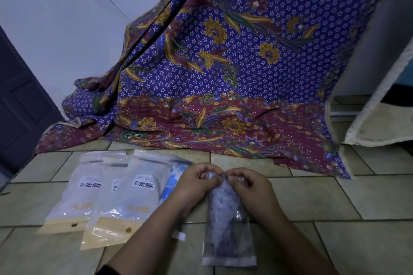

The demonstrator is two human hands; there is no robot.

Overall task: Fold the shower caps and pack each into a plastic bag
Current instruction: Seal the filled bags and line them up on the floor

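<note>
The left hand (pixel 196 182) and right hand (pixel 248 185) pinch the twelve-o'clock end of a clear plastic bag (pixel 230 250) on the tiled floor (pixel 335 196); a shower cap (pixel 223 205) sits inside; labelled bags (pixel 138 194) lie at nine o'clock.

Dim bluish light, soft blur, edges warped

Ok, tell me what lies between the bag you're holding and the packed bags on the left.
The left hand and right hand pinch the far end of the clear bag. Between it and the packed bags lies a blue-and-white cap, partly hidden by the left hand. Apart from that, only floor tile shows.
</note>
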